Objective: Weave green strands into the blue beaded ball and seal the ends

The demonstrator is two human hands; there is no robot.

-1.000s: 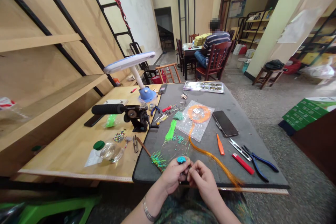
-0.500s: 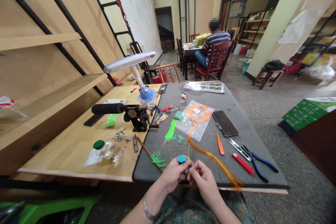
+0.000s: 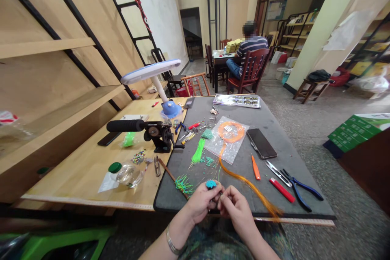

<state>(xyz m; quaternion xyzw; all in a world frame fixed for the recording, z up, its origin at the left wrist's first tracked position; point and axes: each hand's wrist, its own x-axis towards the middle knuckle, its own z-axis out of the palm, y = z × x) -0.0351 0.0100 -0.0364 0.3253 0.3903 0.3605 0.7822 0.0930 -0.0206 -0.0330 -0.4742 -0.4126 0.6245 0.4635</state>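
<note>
Between the thumb and fingers of my left hand (image 3: 199, 200) is a small turquoise beaded piece (image 3: 211, 184), its top facing up. My right hand (image 3: 234, 203) meets the left fingertips in a pinch; what it grips is too small to make out. A thin green strand (image 3: 219, 174) rises beside the fingertips. Left of my hands lies a brown stick (image 3: 169, 171) with green strands (image 3: 183, 185) bunched on it. Loose turquoise beads (image 3: 208, 161) and a bundle of bright green strands (image 3: 198, 151) rest on the grey mat (image 3: 183, 162) beyond.
Orange thread (image 3: 243, 178) trails from a plastic bag (image 3: 233, 152). At right lie a phone (image 3: 262, 143), orange tool (image 3: 255, 167), snips (image 3: 278, 174), red lighter (image 3: 282, 190) and blue pliers (image 3: 300, 189). A hand-cranked device (image 3: 160, 138), lamp (image 3: 171, 107) and green-capped jar (image 3: 129, 175) stand left. A person (image 3: 248, 48) sits behind.
Almost nothing differs. Both hands stay together in the same place, with the turquoise beaded piece still held in the left.
</note>
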